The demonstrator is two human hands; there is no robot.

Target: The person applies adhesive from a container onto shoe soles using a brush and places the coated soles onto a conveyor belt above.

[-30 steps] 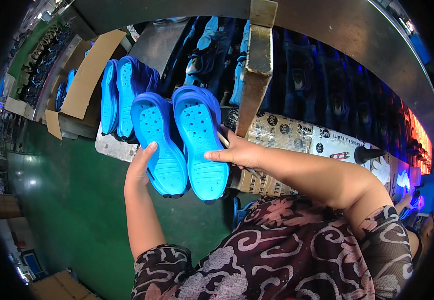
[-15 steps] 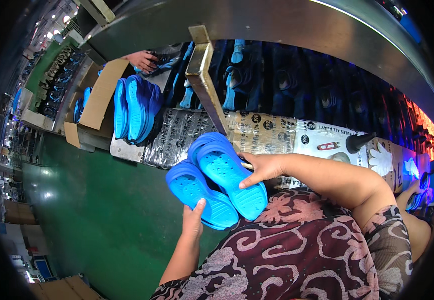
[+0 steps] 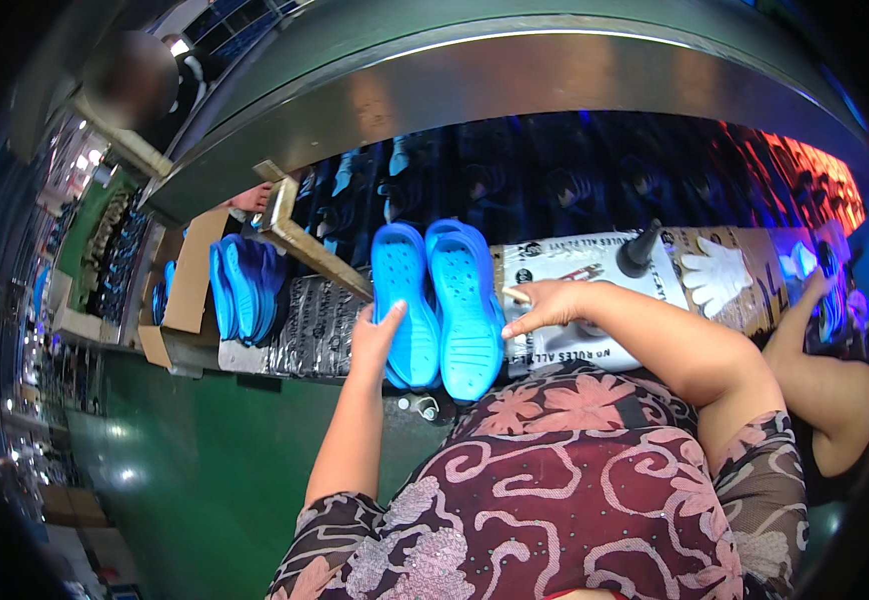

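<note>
A pair of clogs (image 3: 438,303) stands side by side between the left hand (image 3: 377,338) and right hand (image 3: 545,305), with a box (image 3: 187,290) of clogs (image 3: 245,287) further left and a glove (image 3: 717,272) at right.

Count of items on the bench (image 3: 335,330):

- Bright blue clogs (image 3: 440,300) held soles-up at the bench's near edge — 2, side by side.
- Blue clogs stacked on edge in the cardboard box (image 3: 190,285) at the bench's left end — about 4 visible; exact count cannot be told, they overlap.
- Cardboard boxes — 1 clearly seen.
- White gloves (image 3: 717,272) lying flat toward the bench's right end — 1.
- Dark cone-shaped objects (image 3: 640,250) beside the glove — 1.
- Dark shoes on the belt (image 3: 555,180) behind — too dim to count.
</note>
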